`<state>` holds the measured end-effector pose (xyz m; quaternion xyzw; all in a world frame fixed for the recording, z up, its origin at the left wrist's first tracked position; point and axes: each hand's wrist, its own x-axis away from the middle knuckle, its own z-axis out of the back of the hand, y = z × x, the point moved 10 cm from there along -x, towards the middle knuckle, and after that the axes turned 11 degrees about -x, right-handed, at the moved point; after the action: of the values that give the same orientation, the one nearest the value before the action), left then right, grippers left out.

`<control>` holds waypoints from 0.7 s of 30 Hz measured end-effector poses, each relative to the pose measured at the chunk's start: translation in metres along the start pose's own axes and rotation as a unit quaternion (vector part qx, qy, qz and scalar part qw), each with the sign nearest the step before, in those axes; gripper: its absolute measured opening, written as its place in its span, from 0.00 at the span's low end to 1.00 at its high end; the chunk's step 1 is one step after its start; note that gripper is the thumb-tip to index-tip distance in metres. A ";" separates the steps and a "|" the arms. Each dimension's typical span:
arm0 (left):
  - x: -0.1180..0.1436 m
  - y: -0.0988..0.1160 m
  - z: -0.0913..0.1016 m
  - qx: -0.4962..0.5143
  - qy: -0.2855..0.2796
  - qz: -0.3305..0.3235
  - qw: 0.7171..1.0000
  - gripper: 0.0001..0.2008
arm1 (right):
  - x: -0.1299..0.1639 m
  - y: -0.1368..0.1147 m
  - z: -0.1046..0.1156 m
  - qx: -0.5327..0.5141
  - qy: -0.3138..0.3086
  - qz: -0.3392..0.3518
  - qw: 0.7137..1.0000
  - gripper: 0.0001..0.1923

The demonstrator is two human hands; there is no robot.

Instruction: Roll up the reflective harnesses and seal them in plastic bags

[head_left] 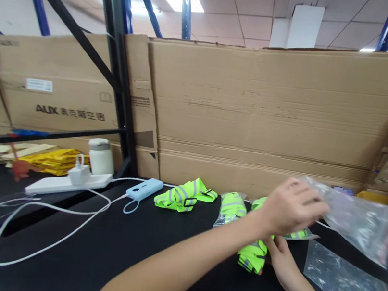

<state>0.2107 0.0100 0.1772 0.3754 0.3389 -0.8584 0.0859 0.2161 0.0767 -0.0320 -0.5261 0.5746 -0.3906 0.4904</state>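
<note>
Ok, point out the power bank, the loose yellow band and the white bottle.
power bank [145, 189], head view, middle of its top face.
loose yellow band [183, 196], head view, folded middle.
white bottle [100, 157], head view, middle of its body.

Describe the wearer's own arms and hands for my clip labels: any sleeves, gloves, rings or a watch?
Both are bare. The left hand and its forearm show no sleeve, glove, watch or bracelet up to the frame edge. The right hand is likewise ungloved, its forearm uncovered. No ring shows on either, though some fingers are hidden or blurred.

"AUX" printed on left cardboard box [59, 96]; other labels illegible.
</note>
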 end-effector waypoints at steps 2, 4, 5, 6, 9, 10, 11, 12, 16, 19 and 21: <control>0.024 -0.037 0.015 -0.031 0.002 0.042 0.999 0.09 | 0.003 0.001 -0.007 -0.032 -0.009 -0.029 0.999 0.30; 0.063 -0.064 0.014 -0.032 -0.034 0.071 0.996 0.08 | 0.004 0.002 -0.012 -0.059 -0.020 -0.053 0.997 0.30; 0.087 -0.077 0.007 -0.024 -0.069 0.095 0.993 0.09 | 0.004 0.001 -0.014 -0.067 -0.027 -0.060 0.996 0.29; 0.114 -0.090 -0.002 -0.010 -0.110 0.130 0.985 0.10 | 0.003 0.000 -0.016 -0.068 -0.035 -0.065 0.995 0.29; 0.188 -0.110 -0.023 0.011 -0.179 0.198 0.964 0.13 | 0.000 -0.001 -0.021 -0.051 -0.063 -0.071 0.994 0.27; 0.207 -0.112 -0.027 0.014 -0.189 0.206 0.960 0.14 | -0.001 -0.001 -0.022 -0.041 -0.070 -0.070 0.994 0.27; 0.222 -0.112 -0.032 0.020 -0.198 0.211 0.957 0.15 | -0.001 -0.002 -0.022 -0.030 -0.075 -0.066 0.995 0.27; 0.233 -0.112 -0.036 0.025 -0.206 0.216 0.954 0.17 | -0.002 -0.003 -0.021 -0.021 -0.074 -0.061 0.995 0.27; 0.247 -0.109 -0.038 0.038 -0.215 0.245 0.945 0.22 | -0.003 -0.007 -0.010 -0.006 -0.035 -0.041 0.999 0.29; 0.237 -0.100 -0.031 0.074 -0.205 0.276 0.936 0.16 | -0.002 -0.007 -0.001 0.007 0.006 -0.035 0.999 0.31; 0.229 -0.093 -0.025 0.089 -0.195 0.302 0.929 0.12 | -0.001 -0.007 0.004 0.018 0.030 -0.026 0.999 0.32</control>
<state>0.0269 0.1209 0.0519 0.2918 0.1081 -0.8746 0.3719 0.2216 0.0773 -0.0256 -0.5195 0.5684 -0.4291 0.4720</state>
